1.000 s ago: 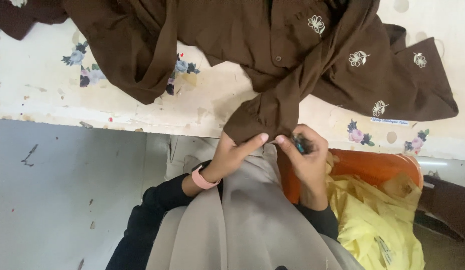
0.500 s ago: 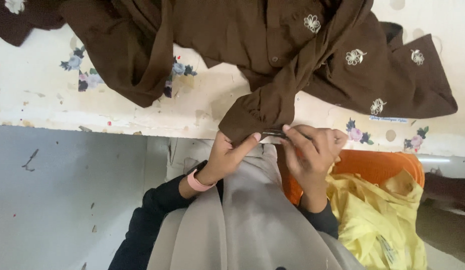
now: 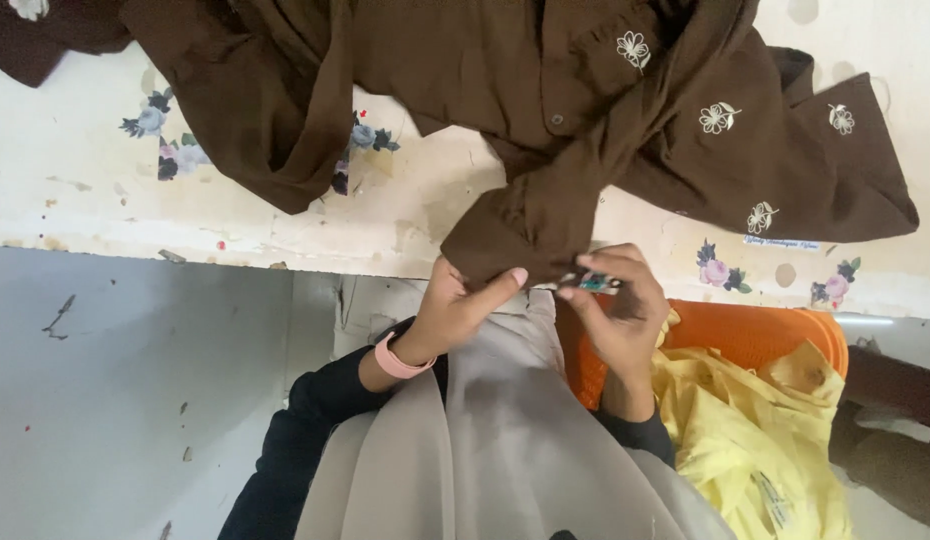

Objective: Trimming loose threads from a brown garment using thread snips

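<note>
So the table has this worn cream top with little printed flower clusters, pretty stained and chipped along the near edge. A brown embroidered shirt is spread across it, one sleeve cuff hanging over the edge.

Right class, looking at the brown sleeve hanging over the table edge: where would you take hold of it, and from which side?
Grip the cuff of the brown garment, coming from below the table edge. Its stiffer folded end overhangs toward the person, and the left hand already pinches it there, thumb on top. The right hand holds a small tool beside it.
</note>
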